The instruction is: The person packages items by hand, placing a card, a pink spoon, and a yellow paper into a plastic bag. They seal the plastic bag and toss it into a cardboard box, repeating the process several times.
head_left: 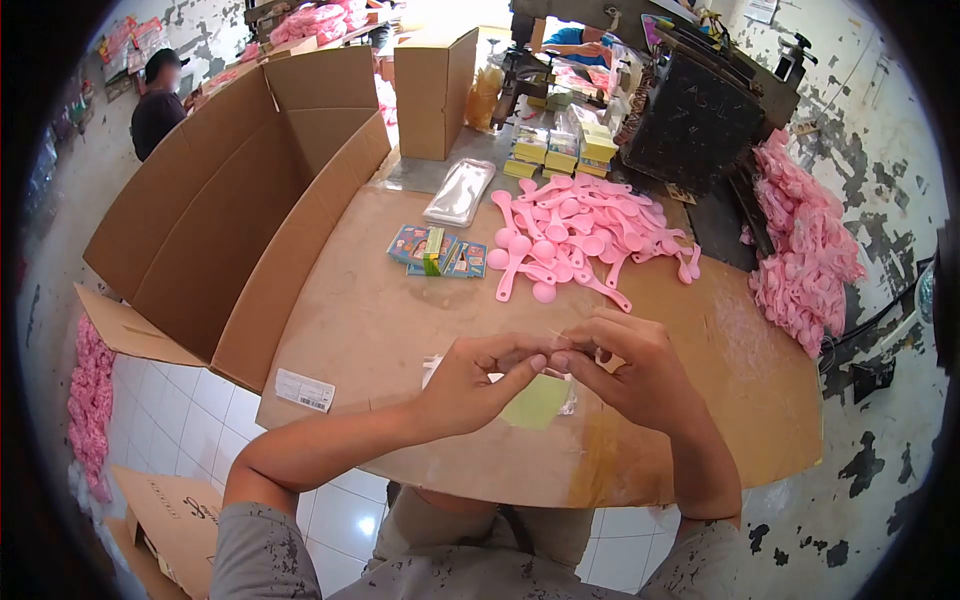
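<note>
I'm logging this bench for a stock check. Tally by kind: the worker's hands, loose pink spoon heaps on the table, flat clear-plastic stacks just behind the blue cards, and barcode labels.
Hands: 2 (left hand, right hand)
Pink spoon heap: 1; single spoons overlap too much to count
Clear-plastic stack: 1
Barcode label: 1
Total: 5

One head-worn camera looks forward and down onto the desk (725, 400). The left hand (475, 385) and right hand (630, 362) are near, mid-frame. Dark edges ring the view.
</note>
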The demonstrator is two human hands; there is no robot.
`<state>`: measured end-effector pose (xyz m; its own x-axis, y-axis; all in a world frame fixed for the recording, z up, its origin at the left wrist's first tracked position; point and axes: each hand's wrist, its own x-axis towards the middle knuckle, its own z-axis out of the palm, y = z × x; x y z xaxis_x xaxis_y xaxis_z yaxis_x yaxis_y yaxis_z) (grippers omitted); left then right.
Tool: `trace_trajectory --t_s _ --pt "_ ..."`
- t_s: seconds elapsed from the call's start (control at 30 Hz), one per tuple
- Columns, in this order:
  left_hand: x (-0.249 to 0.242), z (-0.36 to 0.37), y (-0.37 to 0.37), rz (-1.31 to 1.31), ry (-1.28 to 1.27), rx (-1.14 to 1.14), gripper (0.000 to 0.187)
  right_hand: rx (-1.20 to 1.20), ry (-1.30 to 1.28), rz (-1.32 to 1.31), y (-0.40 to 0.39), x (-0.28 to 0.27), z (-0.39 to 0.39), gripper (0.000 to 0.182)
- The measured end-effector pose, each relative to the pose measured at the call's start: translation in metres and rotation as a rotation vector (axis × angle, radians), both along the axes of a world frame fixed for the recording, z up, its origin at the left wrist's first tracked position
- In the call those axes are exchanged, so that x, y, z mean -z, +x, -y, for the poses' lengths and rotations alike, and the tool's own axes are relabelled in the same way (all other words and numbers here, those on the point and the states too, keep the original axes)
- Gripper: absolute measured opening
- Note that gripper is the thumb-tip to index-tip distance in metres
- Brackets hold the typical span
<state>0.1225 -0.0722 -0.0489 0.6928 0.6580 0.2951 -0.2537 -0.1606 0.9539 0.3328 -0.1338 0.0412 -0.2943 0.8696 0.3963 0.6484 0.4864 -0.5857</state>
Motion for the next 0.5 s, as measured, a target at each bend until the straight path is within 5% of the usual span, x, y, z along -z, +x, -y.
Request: trace_trajectory --t_s 0.23,0.5 --pt "-0.005 -0.003 0.001 0.021 -0.213 0.054 0.036 0.119 0.384 0.043 0.003 0.022 -0.012 0.022" --pt "0.001 0.004 -0.001 -0.117 0.207 -0.16 0.043 0.096 0.656 0.55 -0.014 0.025 -0.012 0.032"
